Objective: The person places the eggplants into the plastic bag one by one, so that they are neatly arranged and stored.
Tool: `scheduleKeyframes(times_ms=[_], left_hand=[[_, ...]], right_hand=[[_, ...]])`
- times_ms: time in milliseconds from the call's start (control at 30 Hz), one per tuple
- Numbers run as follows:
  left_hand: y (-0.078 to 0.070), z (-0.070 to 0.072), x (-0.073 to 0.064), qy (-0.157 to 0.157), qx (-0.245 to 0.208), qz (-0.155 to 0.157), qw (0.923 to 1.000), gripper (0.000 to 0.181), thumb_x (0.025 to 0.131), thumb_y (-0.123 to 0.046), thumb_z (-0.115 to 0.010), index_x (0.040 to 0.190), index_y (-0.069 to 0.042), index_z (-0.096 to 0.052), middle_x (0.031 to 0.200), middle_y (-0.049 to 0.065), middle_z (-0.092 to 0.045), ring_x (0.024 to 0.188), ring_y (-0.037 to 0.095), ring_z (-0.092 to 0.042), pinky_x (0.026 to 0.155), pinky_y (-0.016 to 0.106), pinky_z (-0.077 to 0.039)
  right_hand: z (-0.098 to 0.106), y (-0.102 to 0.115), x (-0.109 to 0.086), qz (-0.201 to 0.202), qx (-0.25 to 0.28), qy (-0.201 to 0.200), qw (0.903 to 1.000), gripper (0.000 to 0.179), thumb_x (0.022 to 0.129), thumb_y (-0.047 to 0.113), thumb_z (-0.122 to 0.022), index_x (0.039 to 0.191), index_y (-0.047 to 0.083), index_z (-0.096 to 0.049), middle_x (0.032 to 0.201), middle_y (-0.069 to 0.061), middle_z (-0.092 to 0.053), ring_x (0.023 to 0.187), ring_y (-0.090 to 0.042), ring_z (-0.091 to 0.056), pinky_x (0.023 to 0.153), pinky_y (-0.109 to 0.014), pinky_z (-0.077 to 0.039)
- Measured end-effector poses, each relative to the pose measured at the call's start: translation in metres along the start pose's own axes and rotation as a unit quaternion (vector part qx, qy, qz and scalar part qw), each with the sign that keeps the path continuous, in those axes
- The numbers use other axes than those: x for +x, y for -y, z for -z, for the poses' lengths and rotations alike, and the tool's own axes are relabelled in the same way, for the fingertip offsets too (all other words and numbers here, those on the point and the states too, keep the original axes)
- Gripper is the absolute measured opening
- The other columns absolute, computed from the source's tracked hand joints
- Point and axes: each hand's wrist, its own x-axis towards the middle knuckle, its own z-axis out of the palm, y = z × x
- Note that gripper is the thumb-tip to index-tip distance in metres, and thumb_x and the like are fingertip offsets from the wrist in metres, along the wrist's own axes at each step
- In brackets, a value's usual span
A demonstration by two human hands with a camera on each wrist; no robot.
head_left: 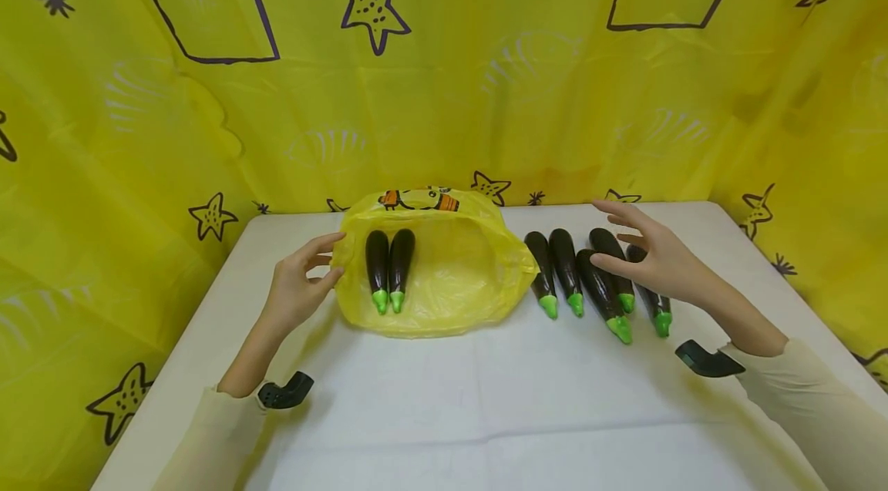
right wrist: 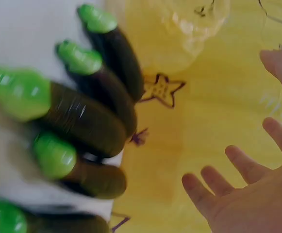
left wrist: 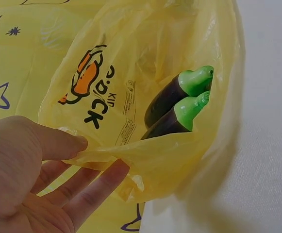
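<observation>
A yellow plastic bag lies on the table with its mouth spread toward me. Two eggplants with bright green stem ends rest side by side inside it. At the bag's left rim, my left hand pinches the thin plastic between thumb and fingers; the left wrist view shows the bag's edge in that hold. My right hand hovers over the loose eggplants right of the bag, fingers spread and holding nothing. In the right wrist view the palm stands apart from the eggplants.
Several eggplants lie in a loose row on the white tabletop, the leftmost against the bag's right edge. A yellow curtain with starfish drawings hangs behind the table and along both sides.
</observation>
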Motion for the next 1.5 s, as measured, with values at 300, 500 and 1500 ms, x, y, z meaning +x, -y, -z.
scheduleKeyframes(times_ms=[300, 500, 1500], left_hand=[[0.000, -0.001, 0.000, 0.002, -0.006, 0.000, 1.0000, 0.055, 0.088, 0.013, -0.073, 0.139, -0.006, -0.063, 0.138, 0.017, -0.063, 0.108, 0.040, -0.069, 0.072, 0.038, -0.065], [0.000, -0.001, 0.001, 0.003, -0.003, -0.001, 1.0000, 0.055, 0.088, 0.012, -0.073, 0.139, -0.006, -0.062, 0.138, 0.017, -0.063, 0.107, 0.040, -0.068, 0.072, 0.038, -0.065], [0.002, -0.002, 0.001, -0.003, -0.005, -0.012, 0.9999, 0.054, 0.087, 0.013, -0.073, 0.137, -0.003, -0.063, 0.136, 0.020, -0.064, 0.105, 0.041, -0.069, 0.086, 0.060, -0.059]], right_hand=[[0.012, -0.034, -0.010, -0.016, -0.013, 0.018, 0.9996, 0.082, 0.092, 0.013, -0.078, 0.161, 0.014, -0.034, 0.168, -0.018, -0.021, 0.152, -0.047, -0.017, 0.110, -0.078, -0.025], [0.019, -0.054, -0.018, -0.034, -0.017, 0.020, 0.9991, 0.081, 0.093, 0.014, -0.077, 0.160, 0.010, -0.033, 0.169, -0.022, -0.015, 0.151, -0.051, -0.013, 0.106, -0.082, -0.024], [0.044, -0.094, -0.019, -0.219, 0.100, 0.161, 0.9573, 0.091, 0.096, 0.016, -0.074, 0.161, -0.001, -0.013, 0.144, -0.049, -0.030, 0.097, -0.035, -0.070, 0.077, -0.047, -0.064]])
